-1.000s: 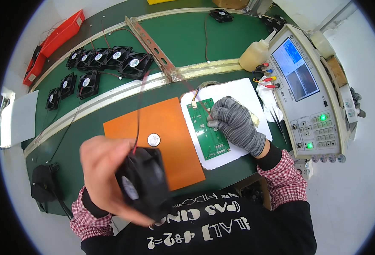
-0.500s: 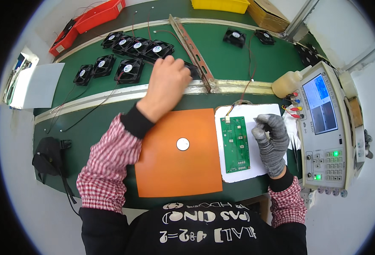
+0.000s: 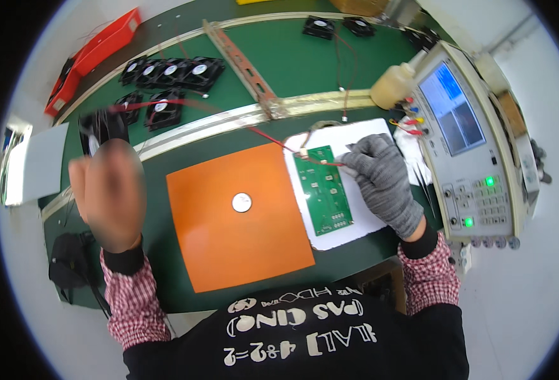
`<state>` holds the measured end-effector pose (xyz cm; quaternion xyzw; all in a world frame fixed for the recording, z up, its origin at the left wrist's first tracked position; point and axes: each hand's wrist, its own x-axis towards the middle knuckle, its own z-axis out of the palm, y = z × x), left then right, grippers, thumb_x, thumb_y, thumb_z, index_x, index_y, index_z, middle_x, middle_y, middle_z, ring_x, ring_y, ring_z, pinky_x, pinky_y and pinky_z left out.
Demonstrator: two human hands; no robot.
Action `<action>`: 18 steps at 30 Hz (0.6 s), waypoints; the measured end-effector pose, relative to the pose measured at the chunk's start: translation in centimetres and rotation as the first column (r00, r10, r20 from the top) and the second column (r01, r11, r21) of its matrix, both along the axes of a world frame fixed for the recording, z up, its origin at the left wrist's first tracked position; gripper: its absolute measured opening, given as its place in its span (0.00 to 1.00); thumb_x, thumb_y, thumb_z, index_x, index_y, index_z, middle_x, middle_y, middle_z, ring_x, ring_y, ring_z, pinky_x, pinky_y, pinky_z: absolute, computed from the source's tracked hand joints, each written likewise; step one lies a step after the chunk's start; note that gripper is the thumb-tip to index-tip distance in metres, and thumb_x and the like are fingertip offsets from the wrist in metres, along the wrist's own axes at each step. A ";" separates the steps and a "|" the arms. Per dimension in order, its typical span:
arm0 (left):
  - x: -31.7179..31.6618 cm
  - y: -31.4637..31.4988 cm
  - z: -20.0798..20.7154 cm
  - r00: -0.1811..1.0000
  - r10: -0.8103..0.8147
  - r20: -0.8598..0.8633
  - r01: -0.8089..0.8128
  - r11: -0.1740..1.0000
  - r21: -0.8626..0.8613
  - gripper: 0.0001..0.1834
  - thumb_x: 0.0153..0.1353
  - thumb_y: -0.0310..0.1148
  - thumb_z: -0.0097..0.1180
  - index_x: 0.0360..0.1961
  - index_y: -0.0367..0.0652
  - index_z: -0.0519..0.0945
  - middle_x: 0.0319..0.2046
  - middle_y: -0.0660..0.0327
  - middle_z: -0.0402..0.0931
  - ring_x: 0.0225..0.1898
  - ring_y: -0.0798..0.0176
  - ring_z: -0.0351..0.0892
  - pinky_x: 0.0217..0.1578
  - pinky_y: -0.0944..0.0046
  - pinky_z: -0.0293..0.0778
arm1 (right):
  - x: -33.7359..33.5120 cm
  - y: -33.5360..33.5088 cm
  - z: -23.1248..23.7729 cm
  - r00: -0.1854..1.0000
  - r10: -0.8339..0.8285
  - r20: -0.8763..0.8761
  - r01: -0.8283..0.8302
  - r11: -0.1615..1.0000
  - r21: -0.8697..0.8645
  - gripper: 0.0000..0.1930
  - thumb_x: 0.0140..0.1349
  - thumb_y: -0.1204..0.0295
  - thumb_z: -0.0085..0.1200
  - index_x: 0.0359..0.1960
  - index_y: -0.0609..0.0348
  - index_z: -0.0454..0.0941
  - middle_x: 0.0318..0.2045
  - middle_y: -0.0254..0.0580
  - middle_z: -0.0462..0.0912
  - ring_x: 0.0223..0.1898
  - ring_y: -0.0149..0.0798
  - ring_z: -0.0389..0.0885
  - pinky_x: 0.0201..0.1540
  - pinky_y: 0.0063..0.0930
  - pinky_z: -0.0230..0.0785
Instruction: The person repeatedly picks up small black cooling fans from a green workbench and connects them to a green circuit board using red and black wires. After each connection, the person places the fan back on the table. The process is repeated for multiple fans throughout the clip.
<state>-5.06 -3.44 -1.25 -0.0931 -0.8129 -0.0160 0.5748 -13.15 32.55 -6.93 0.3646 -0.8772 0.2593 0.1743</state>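
Observation:
My bare left hand (image 3: 112, 190), smeared by motion, is raised at the left and closed on a black cooling fan (image 3: 99, 126) held above the bench. A red wire (image 3: 263, 134) stretches from that fan across to the right. Its far end runs into the pinched fingertips of my gloved right hand (image 3: 381, 177). That hand hovers over the right edge of a green circuit board (image 3: 325, 199), which lies on a white pad (image 3: 368, 215). Left of the pad is an orange mat (image 3: 229, 247) with a round white disc (image 3: 242, 202) on it.
Several black fans (image 3: 172, 73) stand behind the metal rail at the left, and others (image 3: 319, 26) at the back. A slotted metal bar (image 3: 241, 63) divides the bench. At the right are a bottle (image 3: 393, 85), a tester with a screen (image 3: 463, 126), and tweezers (image 3: 426, 190). Red bins (image 3: 105, 44) sit far left.
My left hand has moved from the fan row toward the left and nearer me, now with a fan. My right hand now has the red wire at its fingertips. The view has shifted.

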 end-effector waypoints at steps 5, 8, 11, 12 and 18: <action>4.1 7.1 -4.1 0.831 -0.305 0.465 0.364 0.930 -0.042 0.12 0.48 0.23 0.66 0.18 0.42 0.72 0.21 0.61 0.65 0.22 0.57 0.69 0.20 0.59 0.63 | 0.0 -0.8 -1.5 0.855 0.234 0.463 -0.040 0.919 -0.392 0.07 0.54 0.76 0.65 0.35 0.60 0.85 0.31 0.42 0.81 0.34 0.41 0.81 0.39 0.32 0.73; 4.0 8.7 -4.2 0.486 -0.515 0.706 0.356 0.855 0.378 0.15 0.48 0.32 0.73 0.25 0.40 0.76 0.25 0.57 0.69 0.23 0.57 0.69 0.23 0.61 0.66 | -0.1 -1.3 -2.7 0.888 0.211 0.408 -0.059 0.933 -0.355 0.06 0.56 0.77 0.64 0.35 0.61 0.84 0.31 0.41 0.81 0.36 0.40 0.81 0.41 0.32 0.73; 2.8 6.3 -3.1 0.277 -0.787 0.550 0.250 0.612 0.750 0.24 0.46 0.45 0.75 0.36 0.39 0.81 0.29 0.63 0.72 0.28 0.66 0.70 0.32 0.66 0.68 | 0.1 -0.7 -4.0 0.866 0.229 0.445 -0.018 0.903 -0.429 0.08 0.57 0.81 0.60 0.39 0.60 0.81 0.33 0.40 0.82 0.38 0.38 0.81 0.44 0.31 0.73; 2.2 4.9 -1.8 0.213 -0.725 0.654 0.225 0.688 0.690 0.30 0.44 0.46 0.76 0.44 0.39 0.80 0.39 0.57 0.77 0.40 0.58 0.76 0.44 0.60 0.72 | 0.3 -0.5 -3.8 0.833 0.205 0.513 0.031 0.910 -0.413 0.10 0.57 0.82 0.60 0.41 0.59 0.81 0.35 0.41 0.82 0.39 0.38 0.81 0.45 0.32 0.74; 0.7 3.1 -3.3 0.095 -0.625 0.775 0.412 0.733 0.541 0.57 0.31 0.42 0.79 0.67 0.42 0.66 0.66 0.52 0.64 0.68 0.46 0.60 0.67 0.49 0.56 | 0.3 -1.2 -3.4 0.920 0.220 0.324 -0.136 0.955 -0.263 0.13 0.55 0.85 0.57 0.42 0.58 0.81 0.34 0.42 0.81 0.38 0.44 0.81 0.45 0.35 0.73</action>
